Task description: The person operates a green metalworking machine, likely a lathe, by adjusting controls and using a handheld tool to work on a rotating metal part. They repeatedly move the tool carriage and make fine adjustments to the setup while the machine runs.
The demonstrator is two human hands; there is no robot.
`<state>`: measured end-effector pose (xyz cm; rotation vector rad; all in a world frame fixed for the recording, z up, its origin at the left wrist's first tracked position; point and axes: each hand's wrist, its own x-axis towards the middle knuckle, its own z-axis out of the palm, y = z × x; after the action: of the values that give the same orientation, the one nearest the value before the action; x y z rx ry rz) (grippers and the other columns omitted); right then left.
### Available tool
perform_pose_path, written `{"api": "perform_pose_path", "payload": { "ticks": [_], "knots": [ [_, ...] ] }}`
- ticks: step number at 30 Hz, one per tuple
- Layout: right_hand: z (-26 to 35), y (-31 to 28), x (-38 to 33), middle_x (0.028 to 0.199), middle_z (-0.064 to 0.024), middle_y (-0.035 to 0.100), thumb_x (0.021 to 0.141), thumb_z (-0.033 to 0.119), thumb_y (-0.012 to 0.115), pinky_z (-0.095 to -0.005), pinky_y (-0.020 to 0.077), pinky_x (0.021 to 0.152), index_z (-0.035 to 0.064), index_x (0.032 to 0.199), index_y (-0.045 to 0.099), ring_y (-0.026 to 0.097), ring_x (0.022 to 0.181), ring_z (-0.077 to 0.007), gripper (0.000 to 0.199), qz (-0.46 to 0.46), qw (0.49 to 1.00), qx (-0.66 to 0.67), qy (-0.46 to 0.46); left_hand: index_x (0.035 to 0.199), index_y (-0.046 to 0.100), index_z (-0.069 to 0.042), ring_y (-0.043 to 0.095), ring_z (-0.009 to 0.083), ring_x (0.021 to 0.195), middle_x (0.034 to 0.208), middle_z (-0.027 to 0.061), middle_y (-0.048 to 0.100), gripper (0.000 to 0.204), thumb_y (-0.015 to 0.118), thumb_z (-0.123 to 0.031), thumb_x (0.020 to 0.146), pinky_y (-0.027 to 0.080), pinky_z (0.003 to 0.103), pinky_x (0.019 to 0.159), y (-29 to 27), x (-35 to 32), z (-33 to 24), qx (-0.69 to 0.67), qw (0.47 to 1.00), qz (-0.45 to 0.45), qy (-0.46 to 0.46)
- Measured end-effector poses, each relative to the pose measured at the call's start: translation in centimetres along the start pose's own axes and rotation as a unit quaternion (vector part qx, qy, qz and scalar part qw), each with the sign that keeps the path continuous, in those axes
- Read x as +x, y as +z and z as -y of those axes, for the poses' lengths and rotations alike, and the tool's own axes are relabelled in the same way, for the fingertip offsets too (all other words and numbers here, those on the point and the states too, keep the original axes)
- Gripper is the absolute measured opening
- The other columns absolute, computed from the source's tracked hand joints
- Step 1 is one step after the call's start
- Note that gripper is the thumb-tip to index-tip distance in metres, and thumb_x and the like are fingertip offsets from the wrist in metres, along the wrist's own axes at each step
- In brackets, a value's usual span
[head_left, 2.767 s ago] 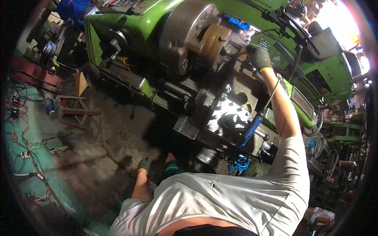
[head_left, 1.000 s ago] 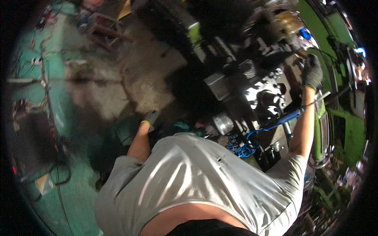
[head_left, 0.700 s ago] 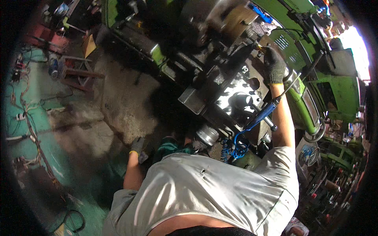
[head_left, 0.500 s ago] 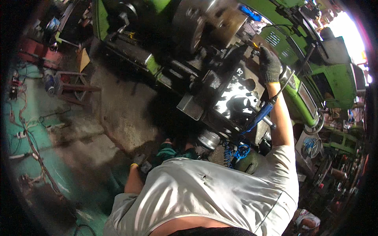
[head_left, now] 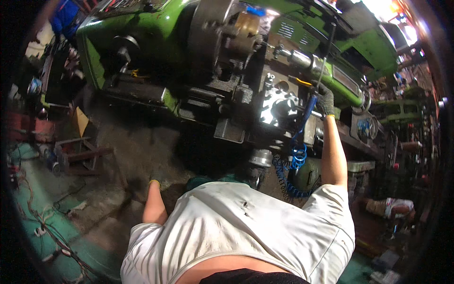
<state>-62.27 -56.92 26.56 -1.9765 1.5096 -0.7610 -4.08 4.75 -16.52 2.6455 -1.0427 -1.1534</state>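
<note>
My right hand (head_left: 324, 100), in a dark knit glove with a yellow cuff, reaches over the carriage of a green lathe. Its fingers are closed on a slim yellow thing (head_left: 303, 82) that points left; its kind is too small to make out. Beside the glove a blue air gun (head_left: 309, 108) with a long thin metal nozzle stands on end, its coiled blue hose (head_left: 298, 156) below. A shiny tool post (head_left: 283, 108) is left of that hand. My left hand (head_left: 153, 179) hangs low at my side in a dark glove; its fingers blend into the dark floor.
The lathe's large chuck (head_left: 208, 35) is at the upper middle, and its tailstock (head_left: 338, 80) lies to the right. A metal cylinder (head_left: 260, 158) stands out near my waist. Cables (head_left: 56, 244) trail over the green floor at left, near a wooden stand (head_left: 85, 156).
My right hand has drawn back from near the chuck toward me, with the yellow thing still in it. The view has shifted, and my left hand appears farther forward.
</note>
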Motion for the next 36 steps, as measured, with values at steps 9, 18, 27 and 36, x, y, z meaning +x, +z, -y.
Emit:
{"api": "perform_pose_path", "payload": {
  "ticks": [9, 18, 27, 36],
  "knots": [
    [-1.7, -0.1, -2.6, 0.117, -0.0092, 0.079, 0.097, 0.014, 0.076, -0.0297, 0.0572, 0.090, 0.0018, 0.127, 0.075, 0.072, 0.100, -0.0133, 0.032, -0.059, 0.998, 0.005, -0.001, 0.126, 0.071, -0.009, 0.065, 0.0479, 0.118, 0.128, 0.0252, 0.070, 0.042, 0.055, -0.038, 0.099, 0.052, 0.054, 0.100, -4.0, 2.7, -3.0, -0.020, 0.999, -0.030, 0.037],
    [-1.5, 2.7, -1.3, 0.124, -0.0145, 0.077, 0.095, 0.009, 0.071, -0.0322, 0.0563, 0.096, 0.0019, 0.130, 0.073, 0.073, 0.109, -0.0194, 0.035, 0.027, 0.999, 0.022, 0.020, 0.125, 0.071, -0.011, 0.065, 0.0475, 0.119, 0.130, 0.0253, 0.069, 0.039, 0.053, -0.035, 0.100, 0.052, 0.055, 0.100, 1.9, -10.1, 0.4, 0.095, 0.993, 0.060, 0.040],
    [-6.4, 5.2, 0.7, 0.123, -0.0161, 0.077, 0.097, 0.001, 0.068, -0.0338, 0.0563, 0.099, 0.0006, 0.128, 0.073, 0.073, 0.112, -0.0214, 0.032, 0.040, 0.997, 0.008, -0.072, 0.124, 0.071, -0.012, 0.065, 0.0470, 0.119, 0.131, 0.0254, 0.068, 0.036, 0.050, -0.031, 0.102, 0.052, 0.055, 0.100, 3.3, -15.9, 1.1, 0.182, 0.981, 0.038, 0.063],
    [-4.1, 4.3, 0.2, 0.128, -0.0162, 0.074, 0.092, 0.020, 0.074, -0.0423, 0.0547, 0.102, 0.0127, 0.134, 0.072, 0.072, 0.117, -0.0330, 0.042, 0.068, 0.988, -0.085, -0.110, 0.122, 0.069, -0.013, 0.062, 0.0483, 0.120, 0.128, 0.0283, 0.066, 0.035, 0.046, -0.031, 0.102, 0.050, 0.056, 0.099, 5.8, -16.2, -1.1, 0.121, 0.985, 0.014, 0.123]
  ]
}}
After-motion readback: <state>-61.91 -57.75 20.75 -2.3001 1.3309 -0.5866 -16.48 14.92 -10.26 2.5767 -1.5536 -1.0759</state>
